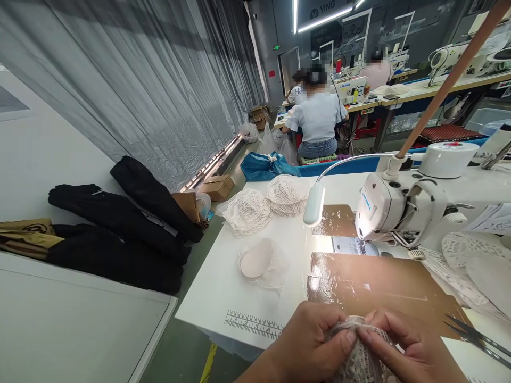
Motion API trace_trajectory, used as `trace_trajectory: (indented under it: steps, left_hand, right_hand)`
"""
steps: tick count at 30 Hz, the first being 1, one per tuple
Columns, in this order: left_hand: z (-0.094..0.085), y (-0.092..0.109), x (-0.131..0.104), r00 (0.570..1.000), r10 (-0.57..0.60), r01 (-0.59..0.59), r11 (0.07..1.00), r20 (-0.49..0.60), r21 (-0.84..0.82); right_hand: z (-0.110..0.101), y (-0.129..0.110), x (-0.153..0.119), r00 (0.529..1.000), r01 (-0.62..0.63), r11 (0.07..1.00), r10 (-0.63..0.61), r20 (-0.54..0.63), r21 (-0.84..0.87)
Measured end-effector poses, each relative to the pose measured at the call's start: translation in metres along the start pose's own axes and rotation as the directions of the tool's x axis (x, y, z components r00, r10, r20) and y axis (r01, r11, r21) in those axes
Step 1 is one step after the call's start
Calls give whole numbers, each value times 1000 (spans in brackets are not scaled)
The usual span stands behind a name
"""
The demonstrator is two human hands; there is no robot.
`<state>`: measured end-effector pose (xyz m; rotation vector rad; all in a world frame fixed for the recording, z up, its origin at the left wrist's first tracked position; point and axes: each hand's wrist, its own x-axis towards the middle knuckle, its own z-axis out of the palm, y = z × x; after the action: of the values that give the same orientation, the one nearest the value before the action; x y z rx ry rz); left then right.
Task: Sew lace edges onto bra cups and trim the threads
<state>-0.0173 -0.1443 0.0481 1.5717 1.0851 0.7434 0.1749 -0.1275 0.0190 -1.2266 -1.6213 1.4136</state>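
Head view: the cream lace fabric piece (361, 356) is at the near edge of the brown cardboard sheet (371, 282), the landmark here. Both bare hands, left (315, 340) and right (407, 346), pinch its upper edge between thumbs and fingers. Right of the cardboard sheet, partly over it, lie dark metal scissors (479, 338). Beyond it stands the white JUKI sewing machine (383, 207); to its left rests a beige padded cup with sheer fabric (257, 260).

Open white tabletop (207, 298) lies left of the brown sheet (371, 282); the sewing machine (395, 207) and lamp (314, 205) block its far side.
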Motion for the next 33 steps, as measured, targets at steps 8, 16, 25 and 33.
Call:
trace_trajectory:
  steps: [8, 16, 25, 33]
  left_hand:
    - [0, 3, 3, 1000, -13, 14, 998, 28, -57]
    - [1, -13, 8, 997, -51, 67, 959, 66, -276]
    - [22, -24, 19, 985, -172, 138, 854, -23, -501]
    - [-16, -17, 21, 889, -316, 42, 778, -331, -627]
  right_hand:
    - [-3, 8, 5, 989, -147, 971, 138, 59, 189]
    - [-9, 5, 6, 994, -78, 981, 63, 88, 178]
    - [-11, 1, 9, 972, -228, 905, 187, 145, 359]
    - [-36, 10, 15, 975, -214, 901, 223, 19, 379]
